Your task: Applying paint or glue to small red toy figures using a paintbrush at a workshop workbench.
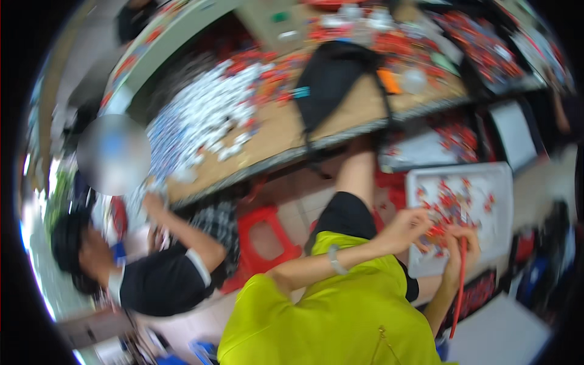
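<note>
A white shallow tray [496,228] stands at my right, with many small red pieces [449,210] heaped and scattered in it. Over its left part is my left hand [411,230], thumb and fingers pinched together; what they hold, if anything, is too small and blurred to name. My right hand [462,246] is closed at the near side of the red heap. From its fingers a long, narrow red strip [458,292] hangs down past the tray's near edge.
A long workbench [274,131] carries white pieces [216,100], red pieces and a black bag [336,79]. A co-worker [164,274] sits at the left. Between us stands a red stool [286,246]. A white board [505,334] lies at the lower right.
</note>
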Tool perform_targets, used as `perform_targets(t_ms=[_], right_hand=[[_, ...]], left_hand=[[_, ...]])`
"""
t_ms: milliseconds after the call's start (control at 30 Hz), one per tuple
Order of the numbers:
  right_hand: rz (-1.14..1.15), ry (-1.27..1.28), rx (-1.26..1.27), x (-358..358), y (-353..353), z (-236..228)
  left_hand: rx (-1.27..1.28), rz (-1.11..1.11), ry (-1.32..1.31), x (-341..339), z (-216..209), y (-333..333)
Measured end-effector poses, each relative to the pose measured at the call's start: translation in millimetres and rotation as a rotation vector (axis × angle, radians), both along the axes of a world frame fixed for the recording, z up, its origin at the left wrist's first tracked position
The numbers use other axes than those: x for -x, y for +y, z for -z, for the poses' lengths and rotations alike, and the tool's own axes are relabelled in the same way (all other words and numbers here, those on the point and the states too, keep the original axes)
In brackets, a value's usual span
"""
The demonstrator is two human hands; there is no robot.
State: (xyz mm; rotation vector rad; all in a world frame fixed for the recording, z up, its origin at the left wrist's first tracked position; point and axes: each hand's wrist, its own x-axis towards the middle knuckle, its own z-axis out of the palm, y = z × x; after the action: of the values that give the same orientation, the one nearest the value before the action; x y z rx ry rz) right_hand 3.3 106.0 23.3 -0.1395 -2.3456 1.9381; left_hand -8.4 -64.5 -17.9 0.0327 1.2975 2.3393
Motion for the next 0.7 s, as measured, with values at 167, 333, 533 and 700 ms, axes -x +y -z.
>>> perform_targets(t_ms=[167,333,533,700], right_hand=[[0.128,-0.031,0.286,-2,-2,-9],[0.179,-0.008,0.448,-18,26,-4],[0.336,-0.002,0.503,-32,34,-6],[0.368,0.007,0.518,-42,36,1]], left_hand=[[-0.084,0.078,-0.194,4,-7,4],[-0.202,0.304,-0.291,19,-20,27],[-0.16,0.452,-0.29,21,-23,47],[-0.104,0.441,-0.267,16,-22,50]])
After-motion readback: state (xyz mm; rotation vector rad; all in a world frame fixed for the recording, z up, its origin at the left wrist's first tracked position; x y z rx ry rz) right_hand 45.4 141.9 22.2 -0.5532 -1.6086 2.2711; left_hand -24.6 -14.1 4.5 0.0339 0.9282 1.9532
